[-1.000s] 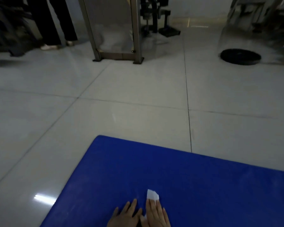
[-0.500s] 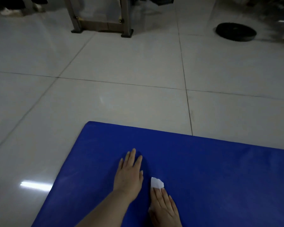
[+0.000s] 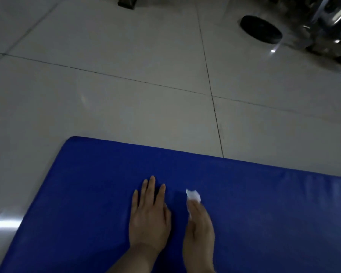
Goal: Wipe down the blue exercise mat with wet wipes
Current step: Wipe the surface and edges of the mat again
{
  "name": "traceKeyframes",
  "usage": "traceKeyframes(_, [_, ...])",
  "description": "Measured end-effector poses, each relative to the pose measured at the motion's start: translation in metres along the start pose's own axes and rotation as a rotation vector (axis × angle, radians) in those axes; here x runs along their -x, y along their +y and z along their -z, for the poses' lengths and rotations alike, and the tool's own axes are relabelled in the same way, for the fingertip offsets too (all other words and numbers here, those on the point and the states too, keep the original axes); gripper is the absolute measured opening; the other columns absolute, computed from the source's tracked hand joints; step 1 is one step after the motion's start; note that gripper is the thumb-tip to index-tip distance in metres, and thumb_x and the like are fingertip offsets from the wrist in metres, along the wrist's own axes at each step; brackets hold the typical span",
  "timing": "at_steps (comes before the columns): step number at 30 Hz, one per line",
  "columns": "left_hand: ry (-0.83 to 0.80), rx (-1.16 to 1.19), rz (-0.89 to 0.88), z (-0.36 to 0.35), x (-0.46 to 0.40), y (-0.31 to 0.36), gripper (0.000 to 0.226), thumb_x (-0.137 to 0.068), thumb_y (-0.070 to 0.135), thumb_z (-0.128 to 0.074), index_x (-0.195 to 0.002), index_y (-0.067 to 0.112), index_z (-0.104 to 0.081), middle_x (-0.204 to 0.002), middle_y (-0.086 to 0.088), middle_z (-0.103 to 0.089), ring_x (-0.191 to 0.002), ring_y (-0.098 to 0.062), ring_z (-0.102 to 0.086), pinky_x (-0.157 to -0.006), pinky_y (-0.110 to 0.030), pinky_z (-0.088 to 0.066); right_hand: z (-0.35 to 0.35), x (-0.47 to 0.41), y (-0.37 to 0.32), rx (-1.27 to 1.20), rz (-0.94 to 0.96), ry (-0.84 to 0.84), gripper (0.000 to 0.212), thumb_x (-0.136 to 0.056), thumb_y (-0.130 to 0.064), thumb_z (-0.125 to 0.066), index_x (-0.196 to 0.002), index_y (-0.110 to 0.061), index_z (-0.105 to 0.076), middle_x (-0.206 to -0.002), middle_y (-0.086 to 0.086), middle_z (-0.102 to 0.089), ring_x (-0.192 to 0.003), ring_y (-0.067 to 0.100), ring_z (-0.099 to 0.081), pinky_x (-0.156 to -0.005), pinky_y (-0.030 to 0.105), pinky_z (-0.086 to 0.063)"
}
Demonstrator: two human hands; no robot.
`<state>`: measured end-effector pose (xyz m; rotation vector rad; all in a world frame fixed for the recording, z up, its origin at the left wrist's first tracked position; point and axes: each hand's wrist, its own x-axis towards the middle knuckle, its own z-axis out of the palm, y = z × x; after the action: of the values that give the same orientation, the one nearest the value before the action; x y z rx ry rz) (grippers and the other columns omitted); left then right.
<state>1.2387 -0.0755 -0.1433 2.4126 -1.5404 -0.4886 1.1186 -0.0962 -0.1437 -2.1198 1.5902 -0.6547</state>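
The blue exercise mat [image 3: 254, 203] is lying flat on the pale tiled floor [image 3: 126, 85], filling the near part of the view, with its far left corner rounding off toward the left. The left hand [image 3: 149, 217] is resting palm down on the mat, its fingers straight and slightly spread, holding nothing. Just to its right, apart from it, the right hand [image 3: 199, 231] is pressing a small white wet wipe [image 3: 193, 196] against the mat; the wipe is sticking out crumpled beyond the fingertips, and the fingers are lying fairly straight over it, though blur is hiding how they grip. Far off to the right, a black weight plate [image 3: 261, 29] is lying on the floor beside shiny metal gym equipment [image 3: 331, 22].
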Motion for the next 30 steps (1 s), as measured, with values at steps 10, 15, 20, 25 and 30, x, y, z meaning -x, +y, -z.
traceKeyframes(10, [0.238, 0.108, 0.173, -0.010, -0.005, -0.001, 0.066, -0.089, 0.042, -0.013, -0.144, 0.013, -0.037, -0.155, -0.009, -0.019, -0.142, -0.020, -0.009, -0.115, -0.041, -0.010, -0.045, -0.127, -0.017, 0.373, 0.261, -0.353, 0.052, -0.104, -0.033, -0.019, -0.152, -0.022, -0.003, -0.160, -0.009, 0.006, -0.146, 0.012, 0.011, -0.113, 0.034, 0.011])
traceKeyframes(15, [0.206, 0.008, 0.207, -0.013, -0.008, 0.000, 0.071, -0.089, 0.049, 0.016, -0.151, 0.029, -0.012, -0.152, 0.005, 0.017, -0.145, -0.015, 0.012, -0.117, -0.034, 0.007, -0.009, -0.138, 0.040, 0.494, 0.333, -0.290, 0.060, -0.101, -0.012, -0.032, -0.152, -0.015, -0.001, -0.160, -0.004, 0.007, -0.147, 0.013, 0.004, -0.119, 0.029, 0.000])
traceKeyframes(20, [0.172, -0.043, 0.222, -0.013, -0.009, 0.001, 0.078, -0.083, 0.051, 0.015, -0.150, 0.030, -0.019, -0.160, 0.001, 0.002, -0.147, -0.019, 0.004, -0.116, -0.036, 0.005, 0.060, -0.155, 0.111, 0.508, 0.030, -0.161, 0.047, -0.102, -0.014, -0.032, -0.147, -0.008, -0.022, -0.153, 0.006, -0.025, -0.138, 0.021, -0.029, -0.115, 0.035, -0.025])
traceKeyframes(25, [0.157, -0.056, 0.227, -0.013, -0.011, 0.002, 0.077, -0.084, 0.051, 0.011, -0.149, 0.028, -0.022, -0.159, 0.000, -0.002, -0.147, -0.020, 0.002, -0.117, -0.037, 0.003, 0.047, -0.155, 0.097, 0.443, -0.266, -0.016, 0.042, -0.101, -0.012, -0.030, -0.141, 0.001, -0.033, -0.151, 0.015, -0.029, -0.137, 0.030, -0.028, -0.113, 0.041, -0.026])
traceKeyframes(30, [0.171, -0.060, 0.228, -0.014, -0.011, 0.001, 0.074, -0.084, 0.050, 0.010, -0.150, 0.030, -0.017, -0.159, 0.003, 0.005, -0.146, -0.017, 0.007, -0.115, -0.034, 0.008, -0.042, -0.129, 0.004, 0.408, 0.212, -0.182, 0.047, -0.097, -0.014, -0.028, -0.142, 0.000, -0.026, -0.145, 0.016, -0.030, -0.137, 0.028, -0.025, -0.118, 0.037, -0.014])
